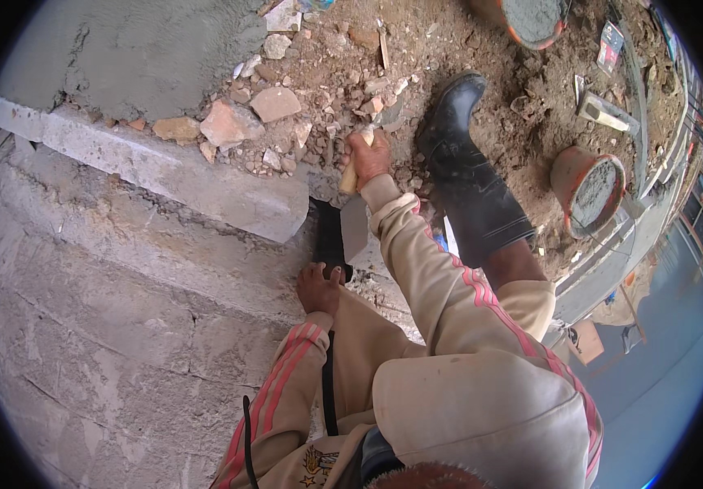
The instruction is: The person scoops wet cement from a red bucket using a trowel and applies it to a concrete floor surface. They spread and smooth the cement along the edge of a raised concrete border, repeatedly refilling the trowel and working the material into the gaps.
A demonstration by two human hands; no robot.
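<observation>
Through my feed, the right hand (pixel 366 155) wraps a wooden handle (pixel 349 178), presumably for control, though its far end is unclear; rubble (pixel 372 104) lies beyond those fingers. The left hand (pixel 319 289), loosely spread, rests by the left boot (pixel 329 236), likely for balance.

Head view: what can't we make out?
- Right hand: palm side, and the gripped stretch of the wooden handle; head view, hidden by the hand itself.
- Left hand: palm side; head view, hidden by the back of the hand.
- Black item by the left hand: its upper end; head view, covered by that hand's fingers.
- Upper bucket: its far part; head view, cut off by the top edge.
</observation>
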